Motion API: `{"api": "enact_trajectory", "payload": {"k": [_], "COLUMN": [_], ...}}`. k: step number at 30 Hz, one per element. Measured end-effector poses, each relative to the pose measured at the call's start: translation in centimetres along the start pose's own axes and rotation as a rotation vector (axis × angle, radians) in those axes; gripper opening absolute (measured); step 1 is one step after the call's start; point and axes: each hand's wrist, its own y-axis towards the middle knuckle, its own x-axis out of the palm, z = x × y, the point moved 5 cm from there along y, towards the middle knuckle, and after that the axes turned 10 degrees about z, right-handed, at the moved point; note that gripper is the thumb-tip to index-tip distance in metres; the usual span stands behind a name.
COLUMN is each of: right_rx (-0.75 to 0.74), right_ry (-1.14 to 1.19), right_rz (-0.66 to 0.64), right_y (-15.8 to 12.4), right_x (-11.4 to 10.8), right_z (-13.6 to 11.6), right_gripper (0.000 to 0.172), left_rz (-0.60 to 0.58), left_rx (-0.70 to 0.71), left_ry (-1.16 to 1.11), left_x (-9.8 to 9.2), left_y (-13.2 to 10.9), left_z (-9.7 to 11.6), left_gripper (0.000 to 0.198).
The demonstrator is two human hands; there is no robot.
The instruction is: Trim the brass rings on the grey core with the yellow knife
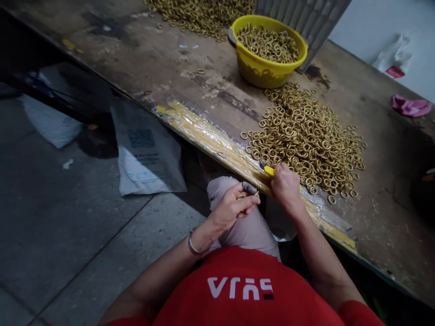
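My right hand (286,186) is closed round a yellow cutter (269,170), whose dark tip points left over the taped table edge (217,140). Lower and to the left, above my lap, my left hand (234,206) pinches a brass-coloured ring (257,194) between thumb and forefinger. Another ring (240,197) shows within its curled fingers. Grey wrapping covers the forefinger. A large heap of the same rings (306,131) lies on the table just beyond my right hand.
Behind the heap stands a yellow basin (263,72) full of rings, beside a grey ribbed panel (302,22). More rings (210,16) lie at the far edge. A pink cloth (411,106) is at the right. White sacks (146,154) stand on the floor, left.
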Motion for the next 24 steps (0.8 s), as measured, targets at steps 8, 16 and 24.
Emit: {"api": "enact_trajectory", "payload": {"k": [8,16,24], "right_rx": [0.199,0.556,0.261], "right_ry": [1.06,1.816,1.406], "right_rz": [-0.117,-0.38,-0.155], "right_y": [-1.7,-5.2,-5.9], "right_x": [-1.9,0.0,-1.7], "right_z": [0.7,-2.3,-0.8], "right_gripper": [0.029,0.033,0.034], "left_rz": [0.03,0.261,0.158], "left_rx": [-0.036,0.339,0.122], "left_ry": [-0.059,0.27,0.092], "left_x": [-0.5,0.2,-0.1], "left_y": [0.6,0.2,0.0], "left_z": [-0.4,0.7,-0.3], "left_gripper": [0.033,0.021,0.026]}}
